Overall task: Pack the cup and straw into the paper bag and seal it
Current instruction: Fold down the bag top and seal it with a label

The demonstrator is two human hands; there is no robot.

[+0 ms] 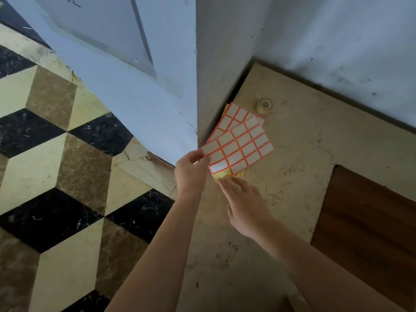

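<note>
A single head-worn wide-angle view looks steeply down from above onto the far left corner of a beige stone counter (292,154), close enough that both forearms fill the lower frame, with the cube-patterned marble floor (56,165) below at left.

Glossy paper sticker sheets (238,143) lie at the matt, mottled stone counter's (292,158) back left corner; a dark wood-grain panel (369,221) is inset at its right edge.

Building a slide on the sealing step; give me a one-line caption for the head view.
Left hand steadies label sheet while right hand peels a corner sticker; tape roll nearby.
</note>
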